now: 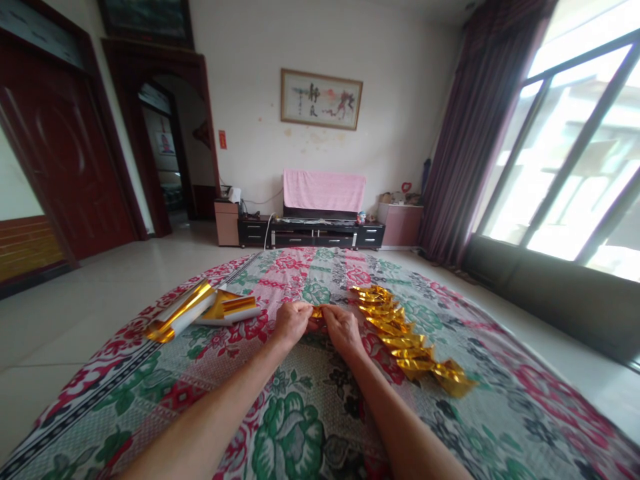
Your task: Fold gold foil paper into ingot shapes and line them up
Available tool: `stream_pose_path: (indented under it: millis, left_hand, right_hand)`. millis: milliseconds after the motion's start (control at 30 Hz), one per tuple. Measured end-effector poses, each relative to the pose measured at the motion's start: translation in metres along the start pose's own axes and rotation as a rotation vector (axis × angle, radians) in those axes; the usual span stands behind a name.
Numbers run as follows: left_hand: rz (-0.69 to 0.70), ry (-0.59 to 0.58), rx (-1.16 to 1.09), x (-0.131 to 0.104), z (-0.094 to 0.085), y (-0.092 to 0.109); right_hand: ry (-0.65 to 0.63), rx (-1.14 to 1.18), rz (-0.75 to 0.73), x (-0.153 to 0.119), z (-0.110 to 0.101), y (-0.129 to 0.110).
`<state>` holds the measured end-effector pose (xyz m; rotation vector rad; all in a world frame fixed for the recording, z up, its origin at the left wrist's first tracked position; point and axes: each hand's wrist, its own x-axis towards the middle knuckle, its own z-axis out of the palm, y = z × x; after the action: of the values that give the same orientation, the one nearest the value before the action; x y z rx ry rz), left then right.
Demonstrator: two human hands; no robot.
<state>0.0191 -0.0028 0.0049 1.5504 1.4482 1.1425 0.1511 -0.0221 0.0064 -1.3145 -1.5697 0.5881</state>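
Over the middle of the cloth-covered table, my left hand (293,325) and my right hand (343,327) meet at a small piece of gold foil paper (317,312). Both are closed, pinching it from either side, and the fingers hide much of it. To the right lies a slanting row of several folded gold foil pieces (395,325), overlapping one another. On the left rest curled sheets of gold foil paper with whitish backs (187,313), beside another partly rolled sheet (233,308).
A flowered cloth (287,433) covers the round table. Beyond it stand a low black cabinet (315,237) and something draped in pink cloth (325,190). Windows and a dark curtain (480,113) are on the right, a red door (60,147) on the left.
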Motion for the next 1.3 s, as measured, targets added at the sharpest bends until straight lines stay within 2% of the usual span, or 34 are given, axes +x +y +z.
stream_pose_path:
  millis: [133, 300, 433, 567, 833, 1167, 1300]
  left_hand:
    - [0.031, 0.029, 0.013, 0.002, -0.001, -0.004]
    - [0.037, 0.002, 0.055, 0.003, 0.000, -0.007]
    - [0.046, 0.022, 0.038, 0.001, -0.001, -0.004]
    - [0.029, -0.016, -0.012, -0.001, -0.002, 0.003]
    - [-0.035, -0.052, -0.131, -0.003, -0.002, 0.009]
    - [0.038, 0.005, 0.049, 0.001, -0.001, -0.001]
    - [0.056, 0.003, 0.077, 0.000, -0.002, 0.001]
  right_hand:
    - [-0.022, -0.019, -0.025, -0.001, -0.001, -0.003]
    - [-0.003, -0.029, -0.016, -0.002, -0.002, -0.005]
    - [-0.020, -0.015, -0.016, -0.002, -0.001, -0.004]
    - [0.026, -0.006, 0.014, -0.001, 0.001, -0.001]
    - [0.001, 0.079, 0.039, -0.001, 0.000, 0.000]
    - [0.009, -0.029, -0.056, -0.002, -0.002, -0.005]
    - [0.027, 0.010, -0.036, -0.001, -0.002, -0.004]
